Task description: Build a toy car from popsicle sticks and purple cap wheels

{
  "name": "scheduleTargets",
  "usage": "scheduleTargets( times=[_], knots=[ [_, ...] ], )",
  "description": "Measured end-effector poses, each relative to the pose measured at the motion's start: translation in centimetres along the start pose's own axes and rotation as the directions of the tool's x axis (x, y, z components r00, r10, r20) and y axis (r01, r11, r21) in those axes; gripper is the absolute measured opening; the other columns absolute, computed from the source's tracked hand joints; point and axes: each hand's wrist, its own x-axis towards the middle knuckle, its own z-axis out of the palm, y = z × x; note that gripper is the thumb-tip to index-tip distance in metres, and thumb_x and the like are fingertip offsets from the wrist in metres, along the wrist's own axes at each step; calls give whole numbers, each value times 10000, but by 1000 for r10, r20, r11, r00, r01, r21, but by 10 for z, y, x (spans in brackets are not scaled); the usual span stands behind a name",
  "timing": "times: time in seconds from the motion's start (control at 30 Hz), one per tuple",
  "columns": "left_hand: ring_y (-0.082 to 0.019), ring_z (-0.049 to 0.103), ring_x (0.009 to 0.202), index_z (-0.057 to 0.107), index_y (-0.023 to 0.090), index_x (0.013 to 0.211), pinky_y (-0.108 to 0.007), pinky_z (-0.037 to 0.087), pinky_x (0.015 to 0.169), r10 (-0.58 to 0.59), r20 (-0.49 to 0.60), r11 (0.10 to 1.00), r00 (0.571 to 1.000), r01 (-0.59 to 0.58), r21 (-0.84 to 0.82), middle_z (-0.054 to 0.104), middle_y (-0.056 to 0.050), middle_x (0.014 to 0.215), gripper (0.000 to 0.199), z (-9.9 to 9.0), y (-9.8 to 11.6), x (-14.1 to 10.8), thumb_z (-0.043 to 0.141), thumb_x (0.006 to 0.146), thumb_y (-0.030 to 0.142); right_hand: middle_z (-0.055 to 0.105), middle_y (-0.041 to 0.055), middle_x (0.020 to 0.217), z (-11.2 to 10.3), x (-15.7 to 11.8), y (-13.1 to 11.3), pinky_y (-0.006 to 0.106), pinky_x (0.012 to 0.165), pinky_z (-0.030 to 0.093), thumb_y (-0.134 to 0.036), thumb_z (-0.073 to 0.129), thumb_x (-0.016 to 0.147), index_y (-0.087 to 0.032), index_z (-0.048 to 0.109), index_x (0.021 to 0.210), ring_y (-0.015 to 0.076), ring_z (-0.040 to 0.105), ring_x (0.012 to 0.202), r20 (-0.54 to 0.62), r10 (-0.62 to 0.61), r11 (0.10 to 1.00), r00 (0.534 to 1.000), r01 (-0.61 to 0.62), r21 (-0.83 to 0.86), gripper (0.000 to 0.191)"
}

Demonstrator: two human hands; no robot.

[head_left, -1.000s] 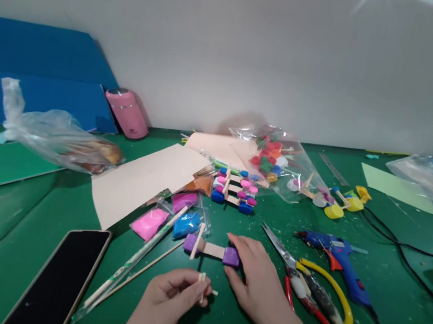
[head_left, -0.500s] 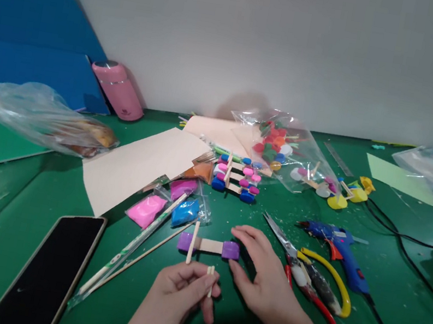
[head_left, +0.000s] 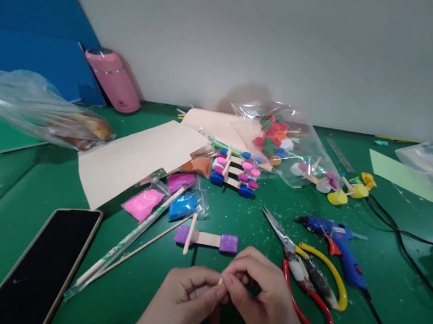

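Note:
My left hand (head_left: 191, 301) and my right hand (head_left: 258, 296) meet at the fingertips near the front of the table. Both are closed around small wooden sticks (head_left: 221, 281), of which only a pale tip shows between the fingers. Just beyond them lies a flat wooden stick with purple clay blocks (head_left: 208, 239) at its two ends. A thin wooden stick (head_left: 190, 235) rests crosswise at its left block. Farther back stands a joined row of similar wooden pieces with blue, pink and white ends (head_left: 235, 173).
Scissors (head_left: 298, 269) and a blue glue gun (head_left: 336, 243) with its cord lie to the right. Left are a phone (head_left: 41, 265), a wrapped straw (head_left: 126, 241) and bagged pink (head_left: 143, 204) and blue clay (head_left: 183, 207). A pink flask (head_left: 113, 81) leans at the back wall.
My right hand has moved left and down from beside the purple piece to join my left hand, and its fingers have closed at the small sticks. The view has shifted slightly.

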Motion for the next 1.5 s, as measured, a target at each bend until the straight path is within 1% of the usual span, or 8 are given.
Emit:
scheduleTargets(
  times=[0.4, 0.57, 0.7, 0.8, 1.0, 1.17, 1.33, 1.5],
  knots=[
    [-115, 556, 472, 606, 118, 623, -219, 372, 535, -42, 29, 993, 999, 45, -109, 570, 8, 548, 210, 2, -12, 2, 582, 742, 290, 469, -35, 575, 1, -6, 4, 188, 458, 334, -177, 525, 772, -172, 574, 607, 80, 412, 506, -78, 199, 978, 977, -203, -53, 172],
    [-105, 550, 463, 592, 124, 630, -217, 359, 516, -50, 75, 986, 996, 61, -158, 561, 13, 577, 194, -2, -15, 1, 577, 747, 278, 474, -36, 585, 7, -6, -2, 187, 463, 334, -204, 518, 791, -174, 581, 635, 79, 408, 515, -52, 189, 981, 981, -191, -30, 171],
    [-105, 545, 466, 591, 130, 622, -223, 369, 533, -23, 19, 993, 1000, 25, -114, 592, -3, 576, 204, -8, -13, -1, 555, 764, 273, 460, -32, 596, 1, -5, -2, 187, 458, 340, -277, 502, 818, -175, 578, 661, 84, 411, 517, -72, 229, 972, 971, -231, -34, 202],
    [-110, 547, 478, 609, 139, 661, -218, 380, 540, 32, -85, 999, 996, -34, -16, 617, -10, 559, 173, -11, -11, -4, 567, 755, 278, 461, -27, 600, -5, -6, 4, 198, 460, 346, -307, 481, 828, -181, 563, 658, 94, 430, 517, -121, 226, 956, 966, -244, -161, 227],
    [-100, 526, 444, 612, 159, 663, -200, 393, 491, 160, -210, 987, 965, -150, 64, 594, 15, 517, 117, -12, -11, -7, 610, 720, 261, 532, -17, 642, 6, -5, 13, 220, 513, 357, -298, 513, 811, -201, 580, 661, 120, 506, 584, -46, 177, 845, 983, -176, -504, 191],
    [-79, 518, 439, 625, 147, 676, -201, 390, 492, 92, -134, 986, 987, -109, -129, 632, -4, 604, 119, -12, -15, -4, 614, 735, 250, 556, -3, 674, 0, -9, 15, 226, 542, 411, -298, 488, 829, -204, 590, 777, 129, 540, 603, -108, 174, 850, 979, -205, -485, 148],
    [-77, 493, 416, 597, 132, 622, -196, 369, 436, -25, 8, 902, 1000, 27, -431, 619, -12, 577, 142, -12, -17, 0, 631, 719, 230, 564, 63, 875, -37, -37, 31, 287, 610, 473, -280, 502, 803, -205, 540, 933, 183, 555, 747, -392, 93, 814, 915, -297, -500, 155],
    [-90, 500, 456, 583, 131, 619, -200, 385, 448, -51, 53, 858, 997, 71, -509, 608, -18, 578, 143, -10, -18, 2, 615, 734, 209, 482, 119, 1074, -58, -66, 52, 257, 457, 461, -343, 503, 780, -205, 501, 1066, 258, 510, 928, -454, 115, 728, 883, -386, -567, 318]
  ],
)
